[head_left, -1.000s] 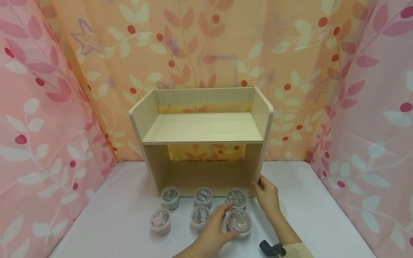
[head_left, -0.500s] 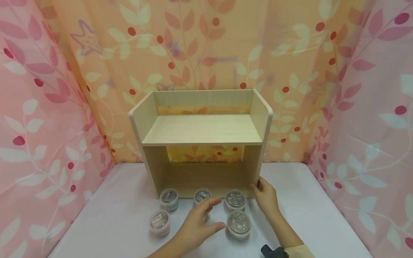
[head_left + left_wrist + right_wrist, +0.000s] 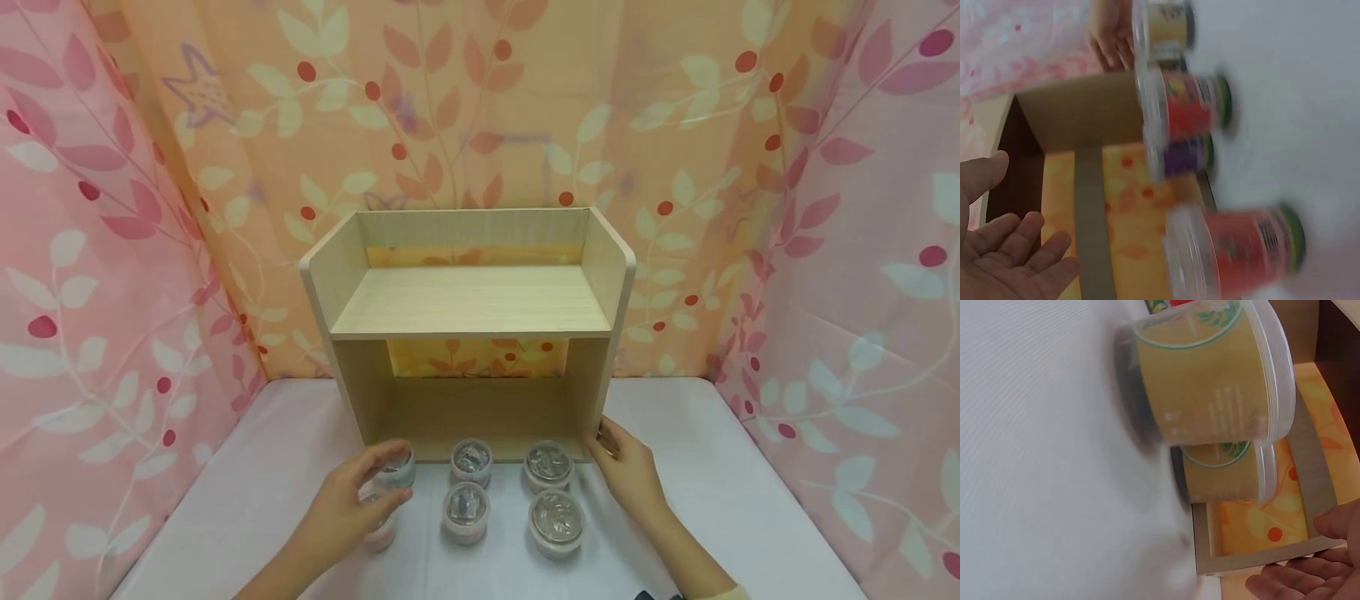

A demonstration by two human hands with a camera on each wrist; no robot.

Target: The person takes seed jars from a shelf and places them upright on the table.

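Observation:
My left hand [image 3: 345,500] hovers with fingers spread over the left pair of clear-lidded plastic tubs, partly covering the back-left tub [image 3: 399,477] and the front-left tub [image 3: 381,537]. It appears apart from them. In the left wrist view its fingers are relaxed around nothing, beside a red-labelled tub [image 3: 1244,250]. My right hand [image 3: 628,467] holds the lower right side panel of a pale wooden shelf [image 3: 472,300], thumb inside and fingers outside. The right wrist view shows this side panel [image 3: 1272,555] between thumb and fingers, near two tan-labelled tubs [image 3: 1204,381].
Middle tubs [image 3: 465,512] and right tubs [image 3: 555,523] stand upright in front of the shelf, the rear ones close to its front edge. A white-covered table [image 3: 240,517] lies beneath. Patterned curtains [image 3: 480,100] enclose the back and both sides.
My left hand has moved left, from the front-right tub past the middle tubs to the left pair. The tubs stay where they were. My right hand remains at the shelf's side panel.

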